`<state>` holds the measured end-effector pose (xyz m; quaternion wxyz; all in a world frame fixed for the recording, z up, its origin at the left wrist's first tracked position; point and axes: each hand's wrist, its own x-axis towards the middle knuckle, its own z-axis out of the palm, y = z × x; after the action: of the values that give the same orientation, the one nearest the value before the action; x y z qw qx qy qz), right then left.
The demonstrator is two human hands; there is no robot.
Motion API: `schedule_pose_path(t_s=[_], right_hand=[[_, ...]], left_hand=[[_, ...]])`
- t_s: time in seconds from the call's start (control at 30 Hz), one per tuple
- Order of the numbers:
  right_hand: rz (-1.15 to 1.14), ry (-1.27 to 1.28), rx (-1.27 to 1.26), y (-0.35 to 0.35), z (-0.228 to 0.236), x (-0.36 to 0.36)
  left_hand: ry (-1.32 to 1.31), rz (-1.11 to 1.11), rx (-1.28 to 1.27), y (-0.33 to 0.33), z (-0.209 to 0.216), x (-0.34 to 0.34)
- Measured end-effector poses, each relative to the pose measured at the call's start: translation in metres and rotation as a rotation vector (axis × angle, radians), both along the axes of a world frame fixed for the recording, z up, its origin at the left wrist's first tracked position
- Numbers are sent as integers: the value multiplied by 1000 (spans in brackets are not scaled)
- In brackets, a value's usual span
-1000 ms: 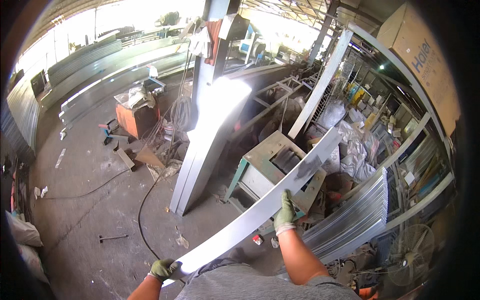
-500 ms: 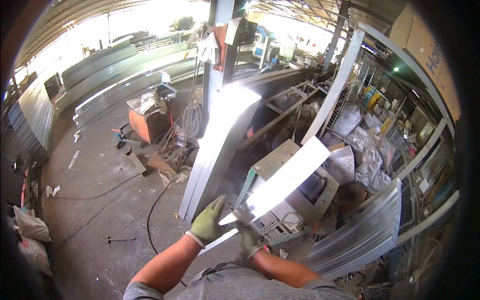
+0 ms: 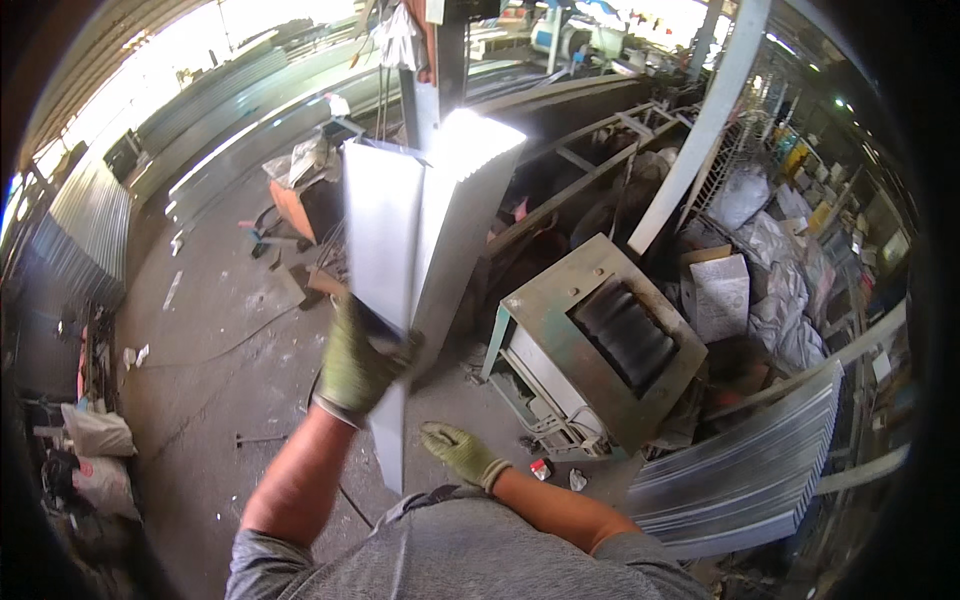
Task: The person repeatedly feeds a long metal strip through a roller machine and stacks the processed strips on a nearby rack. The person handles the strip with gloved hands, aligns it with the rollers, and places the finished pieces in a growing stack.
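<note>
A long, pale metal strip (image 3: 385, 240) stands nearly upright in front of me, its lower end narrowing toward the floor. My left hand (image 3: 365, 360), in a green work glove, is closed around the strip's edge at about mid-length. Right beside it stands a stack of similar metal strips (image 3: 445, 240), their nested ends glaring white at the top. My right hand (image 3: 465, 455), also gloved in green, is off the metal and in front of my body. Its fingers stretch toward the strip, apart from it and holding nothing.
A dirty metal-cased machine (image 3: 600, 345) with a dark opening stands right of the stack. Ribbed metal sheets (image 3: 740, 470) lie at lower right. Behind the stack rises a steel post (image 3: 420, 100). A T-shaped rod (image 3: 262, 438) lies on the floor at left.
The strip has swung from leaning right across the machine to upright beside the stack. My left hand has moved left and up with it; my right hand has let go.
</note>
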<state>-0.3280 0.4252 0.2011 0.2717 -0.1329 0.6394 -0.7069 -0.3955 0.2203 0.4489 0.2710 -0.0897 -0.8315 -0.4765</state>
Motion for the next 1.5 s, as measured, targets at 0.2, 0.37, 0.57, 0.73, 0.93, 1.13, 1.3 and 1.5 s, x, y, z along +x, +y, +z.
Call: schedule_pose_path(t_s=[0.2,0.37,0.57,0.73,0.93,1.13,1.3,1.5], right_hand=[[-179,-112,314,128,-83,-16],[-435,-423,438,239,-135,7],[-387,-458,789,321,-189,47],[76,-123,1200,314,-199,73],[-108,-426,1019,255,-116,-4],[-237,-468,887,188,-22,-84],[-407,-669,779,145,5,-123],[-288,-660,762,161,-41,-90]], left_hand=[[-51,356,-132,-94,94,-29],[103,458,-256,-147,141,-82],[268,436,-382,-212,105,-217],[165,305,-195,-242,16,-349],[-176,265,-115,-242,-73,-461],[-263,175,-7,-219,-129,-528],[-377,102,-41,-206,-174,-560],[-456,83,-2,-181,-225,-576]])
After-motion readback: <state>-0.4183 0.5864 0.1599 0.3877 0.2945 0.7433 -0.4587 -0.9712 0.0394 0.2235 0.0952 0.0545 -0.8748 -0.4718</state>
